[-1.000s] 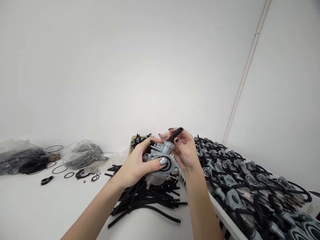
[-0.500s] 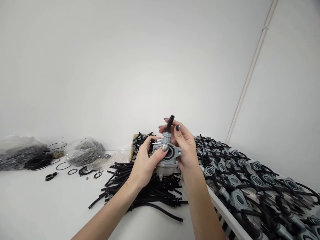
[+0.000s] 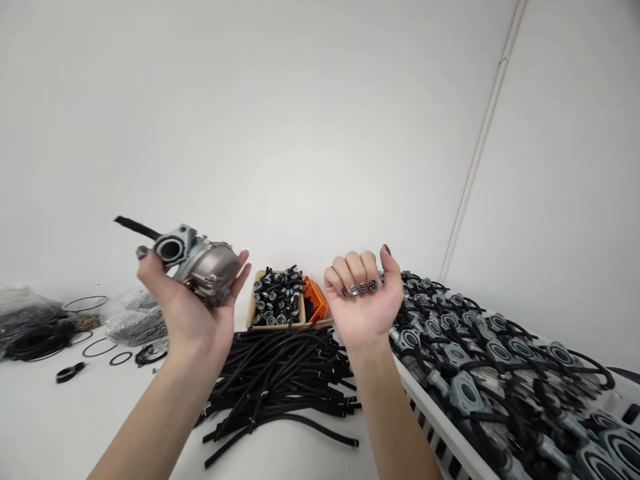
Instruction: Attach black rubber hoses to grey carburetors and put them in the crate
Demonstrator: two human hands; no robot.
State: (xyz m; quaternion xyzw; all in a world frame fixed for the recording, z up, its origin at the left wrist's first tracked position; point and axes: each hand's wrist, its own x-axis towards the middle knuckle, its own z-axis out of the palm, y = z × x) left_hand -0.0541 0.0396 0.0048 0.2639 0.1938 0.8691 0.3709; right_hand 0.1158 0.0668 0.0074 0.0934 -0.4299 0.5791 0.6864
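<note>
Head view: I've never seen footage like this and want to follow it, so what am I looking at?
There is no machine here: a camera worn on a person's head looks forward and down at their bare hands. The left hand holds a metal carburetor up. The right hand has its fingers curled, with nothing visible in it. On the white table lie black hoses, with rings to the left. At the right, a white crate holds many similar parts.
</note>
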